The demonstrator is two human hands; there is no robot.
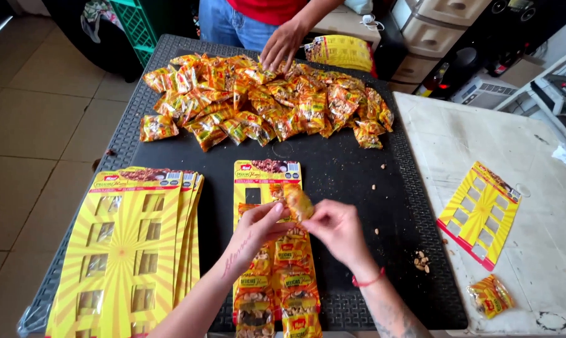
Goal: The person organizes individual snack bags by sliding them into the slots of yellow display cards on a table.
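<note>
Both hands pinch one small snack packet (298, 203) between thumb and fingertips; the left hand (258, 226) closes on its left edge and the right hand (338, 228) on its right, holding it over the upper right slots of a yellow display card (265, 172) lying flat on the black mat (345, 169); the packet sits tilted, just above the card's top rows.

Below the hands, the card's lower slots already carry packets in two columns down to the near edge, so by my reading the card is mostly filled, with only the top rows left, one upper left slot showing dark and open.

A stack of unfilled cards (126, 250) waits at the left, and a large heap of loose packets (264, 103) lies at the far end, where another person's hand (281, 44) rests on it.

Both forearms come in from the near edge, wrists bent inward, knuckles up; a red band circles the right wrist; a spare card (480, 213) and a lone packet (490, 295) lie on the white table (545, 156).
</note>
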